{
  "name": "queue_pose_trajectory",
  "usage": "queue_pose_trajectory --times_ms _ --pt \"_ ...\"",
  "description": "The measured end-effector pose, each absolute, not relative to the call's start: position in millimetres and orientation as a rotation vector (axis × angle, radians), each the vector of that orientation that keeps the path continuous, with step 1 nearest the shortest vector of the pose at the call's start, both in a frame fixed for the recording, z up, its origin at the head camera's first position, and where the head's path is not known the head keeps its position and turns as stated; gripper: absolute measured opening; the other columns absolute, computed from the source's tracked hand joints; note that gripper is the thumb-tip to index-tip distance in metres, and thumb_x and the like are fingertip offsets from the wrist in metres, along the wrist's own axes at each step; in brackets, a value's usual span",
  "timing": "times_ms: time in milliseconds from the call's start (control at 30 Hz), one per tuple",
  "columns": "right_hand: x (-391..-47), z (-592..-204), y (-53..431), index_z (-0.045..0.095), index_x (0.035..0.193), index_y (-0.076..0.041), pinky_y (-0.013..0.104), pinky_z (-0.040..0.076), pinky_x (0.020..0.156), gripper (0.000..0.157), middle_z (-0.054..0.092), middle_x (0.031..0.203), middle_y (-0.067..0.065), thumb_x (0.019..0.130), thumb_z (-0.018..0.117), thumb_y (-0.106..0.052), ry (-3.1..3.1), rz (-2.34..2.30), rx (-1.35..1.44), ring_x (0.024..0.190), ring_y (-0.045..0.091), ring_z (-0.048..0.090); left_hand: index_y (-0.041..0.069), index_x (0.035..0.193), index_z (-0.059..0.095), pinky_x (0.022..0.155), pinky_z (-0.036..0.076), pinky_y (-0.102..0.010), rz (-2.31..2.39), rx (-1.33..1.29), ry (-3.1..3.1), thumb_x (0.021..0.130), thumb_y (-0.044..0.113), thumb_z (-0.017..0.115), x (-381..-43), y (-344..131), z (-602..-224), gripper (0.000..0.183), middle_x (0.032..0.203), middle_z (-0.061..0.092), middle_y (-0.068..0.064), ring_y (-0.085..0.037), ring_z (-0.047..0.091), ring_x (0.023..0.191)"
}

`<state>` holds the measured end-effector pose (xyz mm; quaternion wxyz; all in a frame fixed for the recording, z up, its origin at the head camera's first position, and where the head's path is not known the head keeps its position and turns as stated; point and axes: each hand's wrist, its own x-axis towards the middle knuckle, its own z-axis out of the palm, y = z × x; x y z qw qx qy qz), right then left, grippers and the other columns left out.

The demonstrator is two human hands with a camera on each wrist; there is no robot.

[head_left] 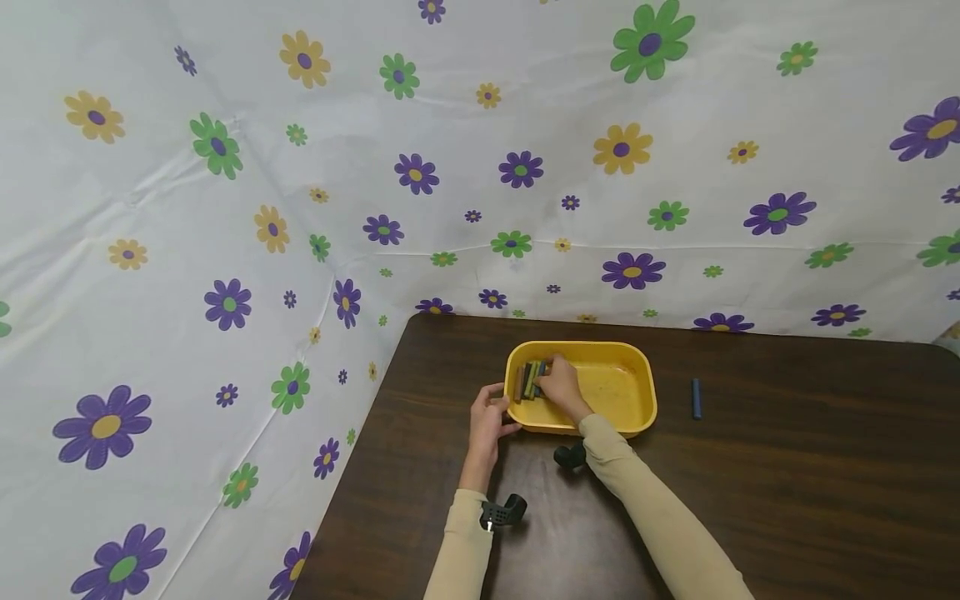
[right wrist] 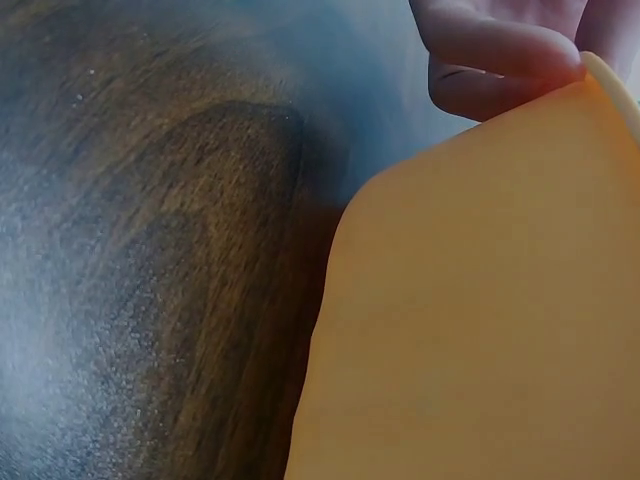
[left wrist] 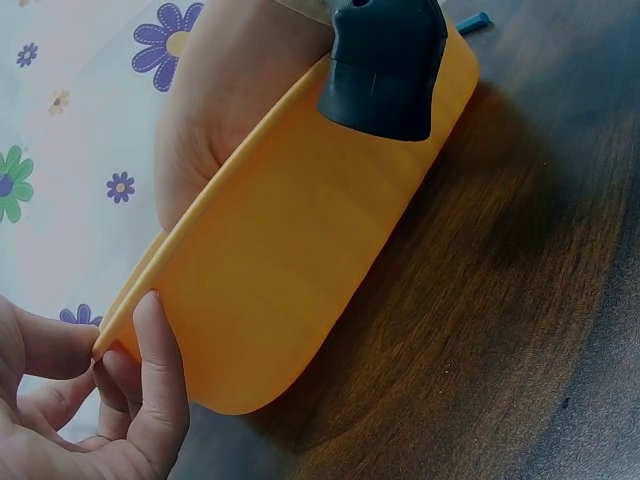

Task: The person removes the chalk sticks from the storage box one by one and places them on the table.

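Note:
A yellow plastic tub [head_left: 611,396] stands on the dark wooden table. My left hand [head_left: 487,421] pinches its near left corner; in the left wrist view thumb and fingers hold the rim of the tub [left wrist: 270,260]. Inside at the left end, several short chalk-like sticks [head_left: 528,379] in brown, dark, yellow-green and blue lie side by side. My right hand [head_left: 562,385] reaches in over the near wall, thumb and fingers around the blue stick at the right of this row. Its fingertips are partly hidden. The right wrist view shows only the tub's outer wall [right wrist: 480,280] and the left fingers.
Another blue stick [head_left: 696,398] lies on the table [head_left: 787,450], right of the tub. Dark wrist camera mounts [head_left: 504,510] stick out from both forearms. A white flower-print sheet [head_left: 450,125] hangs along the back and left table edges.

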<state>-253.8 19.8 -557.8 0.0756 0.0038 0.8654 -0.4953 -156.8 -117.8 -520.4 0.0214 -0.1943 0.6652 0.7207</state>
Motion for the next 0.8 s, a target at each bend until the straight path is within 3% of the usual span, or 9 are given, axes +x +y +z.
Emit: queue_pose_trajectory --times_ms 133,233,600,800 --pt "-252 -556 20 0.056 0.128 0.015 0.044 0.055 0.077 0.043 0.065 0.104 0.026 0.089 0.070 0.004 2.589 -1.489 0.020 0.093 0.036 0.063 -0.009 0.138 0.052 0.072 0.063 -0.036 2.217 -0.574 2.058 0.104 0.004 0.050 -149 -117 -499 0.036 0.123 0.055 -0.035 -0.045 0.064 0.100" --pt "-251 -554 20 0.056 0.128 0.014 0.044 0.055 0.076 0.042 0.065 0.106 0.027 0.089 0.069 0.005 2.563 -1.517 0.029 0.095 0.038 0.064 -0.009 0.139 0.052 0.072 0.063 -0.037 2.210 -0.573 2.055 0.105 0.004 0.050 -155 -119 -512 0.037 0.123 0.054 -0.035 -0.046 0.063 0.101" --pt "-249 -554 22 0.054 0.131 0.011 0.046 0.058 0.079 0.044 0.066 0.115 0.031 0.089 0.067 0.006 2.495 -1.593 0.021 0.106 0.043 0.065 0.000 0.137 0.057 0.062 0.061 -0.029 2.231 -0.607 2.076 0.104 0.010 0.054 -162 -121 -542 0.034 0.117 0.058 -0.027 -0.026 0.065 0.086" --pt "-248 -554 26 0.053 0.135 0.009 0.037 0.058 0.066 0.045 0.066 0.115 0.032 0.091 0.062 0.009 2.426 -1.676 0.031 0.099 0.042 0.068 -0.001 0.136 0.058 0.062 0.061 -0.029 2.239 -0.599 2.081 0.104 0.009 0.054 -161 -122 -543 0.034 0.116 0.059 -0.025 -0.025 0.065 0.085"
